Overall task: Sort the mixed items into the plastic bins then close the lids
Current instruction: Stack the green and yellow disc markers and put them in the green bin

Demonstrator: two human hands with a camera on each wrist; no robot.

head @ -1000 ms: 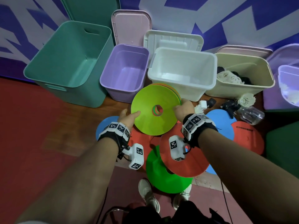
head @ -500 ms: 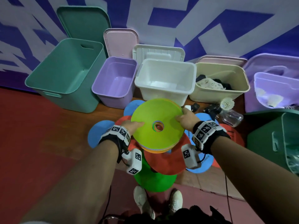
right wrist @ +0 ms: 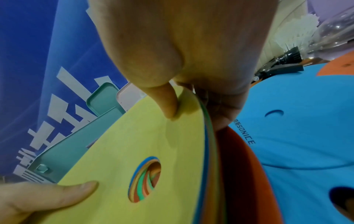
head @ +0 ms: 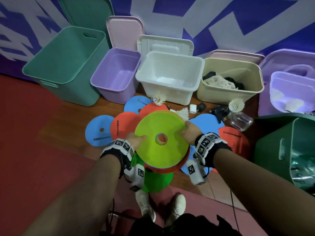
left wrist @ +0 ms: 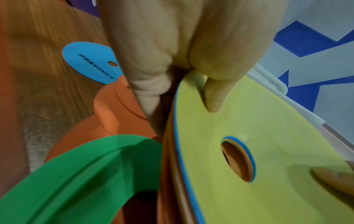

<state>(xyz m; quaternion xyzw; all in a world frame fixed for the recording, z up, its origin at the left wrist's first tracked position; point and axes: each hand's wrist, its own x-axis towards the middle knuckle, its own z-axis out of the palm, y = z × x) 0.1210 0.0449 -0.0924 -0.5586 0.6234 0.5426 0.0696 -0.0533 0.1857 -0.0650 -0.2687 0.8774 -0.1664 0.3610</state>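
**Both hands holding a stack of discs above the floor pile**

Going left to right in the head view: a green bin (head: 64,65) is standing at 10 o'clock with its green lid (head: 88,12) leaning on the wall behind it. Next, a purple bin (head: 115,75) is sitting with a pink lid (head: 125,33) upright behind it. At 12 o'clock a white bin (head: 170,75) is standing in front of its white lid (head: 165,45). A beige bin (head: 231,77) at 1 o'clock is holding dark and pale items. A second purple bin (head: 289,92) is sitting at 2 o'clock, and a dark green bin (head: 286,150) at 3 o'clock.

The left hand (head: 135,140) is gripping the stack (head: 162,142) at its 9 o'clock edge: thumb lying on the yellow-green top disc, fingers (left wrist: 147,94) curled underneath. The right hand (head: 190,132) is grasping the 2 o'clock edge the same way, thumb on top, fingers (right wrist: 224,106) wrapped below. The stack is being held slightly tilted above the pile, in front of the white bin; blue, orange and green layers are showing through its centre hole.

On the floor, blue discs (head: 99,131), red discs (head: 122,126) and a green disc (head: 156,183) are lying overlapped beneath the hands. Shuttlecocks (head: 159,99) are lying just before the white bin, and another is resting by a clear bottle (head: 241,119) at 2 o'clock.
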